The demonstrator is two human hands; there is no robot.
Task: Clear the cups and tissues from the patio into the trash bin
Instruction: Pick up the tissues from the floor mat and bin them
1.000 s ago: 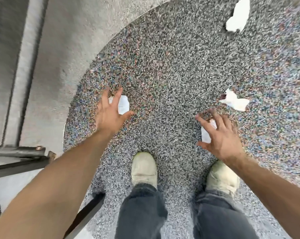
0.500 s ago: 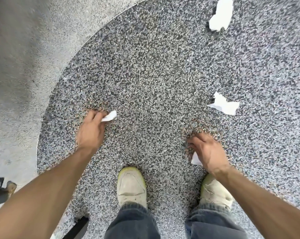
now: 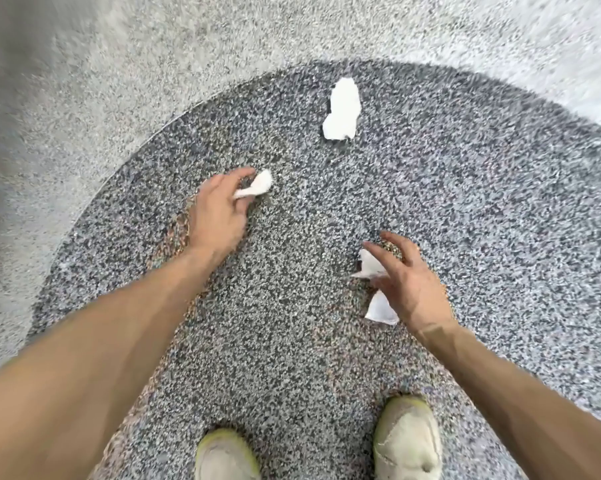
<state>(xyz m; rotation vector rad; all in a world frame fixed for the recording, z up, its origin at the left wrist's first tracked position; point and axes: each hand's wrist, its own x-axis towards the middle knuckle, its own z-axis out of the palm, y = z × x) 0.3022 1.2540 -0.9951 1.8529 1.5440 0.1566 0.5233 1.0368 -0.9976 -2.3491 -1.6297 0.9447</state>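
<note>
The left hand (image 3: 219,209) pinches a crumpled tissue (image 3: 256,185). The right hand (image 3: 408,285) clutches one tissue (image 3: 380,308) — fingers spread over another (image 3: 370,265). No legible writing anywhere.

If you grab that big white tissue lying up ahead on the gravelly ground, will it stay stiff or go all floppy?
Probably floppy: the big tissue lies crumpled and uneven, like thin soft paper. It likely weighs almost nothing, since the tissue in the left hand hangs from a light pinch. It may snag a little on the rough pebbled ground, so it could tear if dragged.
</note>
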